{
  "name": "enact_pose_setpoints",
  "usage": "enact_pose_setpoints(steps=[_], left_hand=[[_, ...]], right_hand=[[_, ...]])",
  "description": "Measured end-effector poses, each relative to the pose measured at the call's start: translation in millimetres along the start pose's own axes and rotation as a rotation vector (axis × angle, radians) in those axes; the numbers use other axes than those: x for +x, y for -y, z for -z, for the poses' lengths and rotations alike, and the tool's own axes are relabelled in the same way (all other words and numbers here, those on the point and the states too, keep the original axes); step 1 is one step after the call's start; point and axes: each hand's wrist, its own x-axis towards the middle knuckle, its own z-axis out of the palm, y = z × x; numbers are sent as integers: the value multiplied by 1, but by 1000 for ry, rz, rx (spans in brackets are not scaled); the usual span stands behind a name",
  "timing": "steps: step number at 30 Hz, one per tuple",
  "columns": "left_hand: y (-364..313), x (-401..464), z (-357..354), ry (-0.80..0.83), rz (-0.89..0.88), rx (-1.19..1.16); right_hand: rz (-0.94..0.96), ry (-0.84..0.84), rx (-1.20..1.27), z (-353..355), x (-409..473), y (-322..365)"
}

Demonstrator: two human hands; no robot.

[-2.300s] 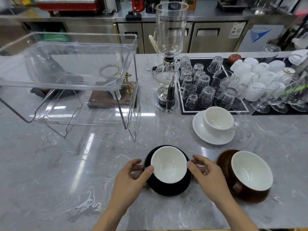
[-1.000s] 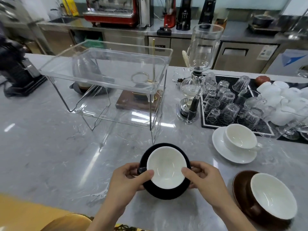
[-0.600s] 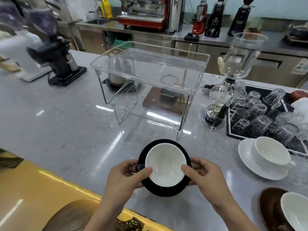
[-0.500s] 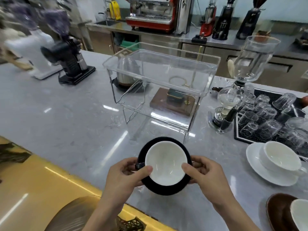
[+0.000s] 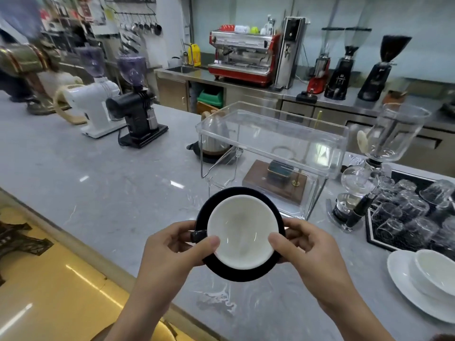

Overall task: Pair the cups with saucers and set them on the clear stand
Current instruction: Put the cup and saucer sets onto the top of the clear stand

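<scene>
Head view shows me both hands holding one black saucer (image 5: 242,275) with a cup (image 5: 242,231) on it, lifted above the grey counter (image 5: 98,193), in front of the clear stand (image 5: 272,141). My left hand (image 5: 172,249) closes on the saucer's left edge, thumb on the cup rim; the fingers under it are hidden. My right hand (image 5: 311,247) grips the right edge in the same way. A white cup on its white saucer (image 5: 406,289) is cut off at the right border. The background on the left is blurred.
</scene>
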Motion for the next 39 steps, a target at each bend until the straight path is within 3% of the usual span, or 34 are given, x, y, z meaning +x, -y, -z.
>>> enact_pose_setpoints(steps=[16, 29, 39], left_hand=[[-73, 40, 7, 32, -211, -35], [-143, 115, -13, 160, -240, 20], [-173, 169, -32, 184, -234, 104]], right_hand=[[223, -27, 5, -13, 29, 77], [234, -27, -133, -1, 96, 153], [175, -54, -96, 6, 150, 175]])
